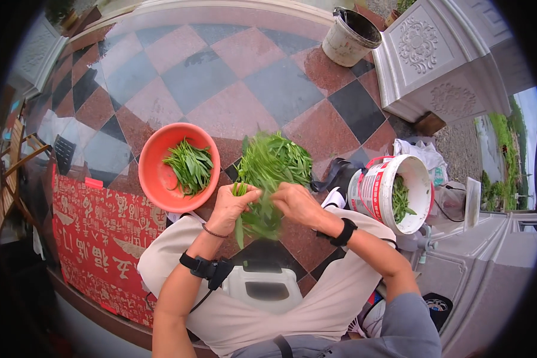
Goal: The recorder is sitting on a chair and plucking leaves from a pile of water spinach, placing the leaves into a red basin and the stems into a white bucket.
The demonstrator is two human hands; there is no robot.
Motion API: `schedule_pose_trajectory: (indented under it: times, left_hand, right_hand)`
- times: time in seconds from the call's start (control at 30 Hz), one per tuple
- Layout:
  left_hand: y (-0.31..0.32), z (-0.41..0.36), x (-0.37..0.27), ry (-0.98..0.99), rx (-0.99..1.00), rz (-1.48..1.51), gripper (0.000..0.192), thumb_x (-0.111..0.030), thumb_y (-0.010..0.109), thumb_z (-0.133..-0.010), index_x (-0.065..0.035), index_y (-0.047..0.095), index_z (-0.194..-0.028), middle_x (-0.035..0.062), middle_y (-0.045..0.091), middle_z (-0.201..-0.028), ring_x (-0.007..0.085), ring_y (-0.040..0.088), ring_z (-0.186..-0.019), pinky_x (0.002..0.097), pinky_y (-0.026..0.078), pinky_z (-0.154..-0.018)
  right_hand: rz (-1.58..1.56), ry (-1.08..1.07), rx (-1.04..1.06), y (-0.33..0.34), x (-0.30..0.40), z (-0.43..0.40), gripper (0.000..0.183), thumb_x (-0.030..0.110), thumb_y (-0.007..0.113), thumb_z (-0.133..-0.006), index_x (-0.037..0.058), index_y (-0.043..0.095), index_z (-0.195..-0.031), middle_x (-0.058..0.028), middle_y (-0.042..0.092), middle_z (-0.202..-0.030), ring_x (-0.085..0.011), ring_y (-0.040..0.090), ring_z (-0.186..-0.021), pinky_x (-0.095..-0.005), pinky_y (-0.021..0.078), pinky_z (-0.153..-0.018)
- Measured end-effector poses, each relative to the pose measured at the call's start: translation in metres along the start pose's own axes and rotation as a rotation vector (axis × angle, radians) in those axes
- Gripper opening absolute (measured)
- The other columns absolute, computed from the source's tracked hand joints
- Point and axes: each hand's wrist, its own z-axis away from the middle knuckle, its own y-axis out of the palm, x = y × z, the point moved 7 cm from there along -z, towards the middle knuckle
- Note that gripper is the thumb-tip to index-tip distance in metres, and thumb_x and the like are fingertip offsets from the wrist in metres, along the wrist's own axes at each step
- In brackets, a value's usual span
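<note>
My left hand pinches a small bunch of green leafy stems, some leaves hanging below it. To its right, my right hand has its fingers bent at a blurred green sprig; whether it grips the sprig is unclear. Just beyond both hands a pile of long-leaved greens lies on the tiled floor. On the left, an orange plastic basin holds a heap of leafy greens. By my right knee a white plastic bucket, tilted towards the right, has more greens inside.
A red printed mat covers the floor at the left. A pale plastic stool is between my legs. At the upper right, a dirty white bucket stands beside a carved pillar base. White bags lie beyond the tilted bucket.
</note>
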Motion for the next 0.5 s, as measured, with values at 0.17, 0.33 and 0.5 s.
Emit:
schedule_pose_trajectory:
  times: [0.17,0.33,0.5]
  left_hand:
    - [0.016,-0.002,0.006,0.004,0.010,-0.097,0.012,-0.010,0.070,-0.073,-0.0034,0.061,-0.078,-0.0006,0.058,-0.066,0.0047,0.050,-0.052,0.0178,0.039,-0.046]
    - [0.024,-0.008,0.014,-0.020,0.024,-0.108,0.013,-0.006,0.069,-0.073,-0.0032,0.059,-0.080,-0.0006,0.057,-0.066,0.0049,0.049,-0.052,0.0171,0.038,-0.046]
    - [0.020,-0.009,0.009,-0.104,0.053,0.017,0.014,-0.006,0.067,-0.075,0.0012,0.059,-0.085,0.0025,0.058,-0.067,0.0055,0.043,-0.049,0.0201,0.037,-0.046]
  right_hand:
    - [0.025,-0.027,-0.147,0.007,0.040,0.030,0.009,0.008,0.054,-0.077,0.0003,0.055,-0.072,-0.0153,0.049,-0.077,-0.0340,0.054,-0.070,-0.0417,0.0440,-0.062]
    - [0.045,-0.062,-0.209,0.012,0.035,0.037,0.007,0.006,0.054,-0.077,0.0006,0.052,-0.074,-0.0147,0.049,-0.081,-0.0326,0.054,-0.071,-0.0402,0.0456,-0.062]
    - [-0.087,-0.052,-0.091,0.001,0.031,0.032,0.013,0.014,0.057,-0.078,0.0048,0.061,-0.086,-0.0102,0.053,-0.079,-0.0301,0.056,-0.067,-0.0385,0.0453,-0.058]
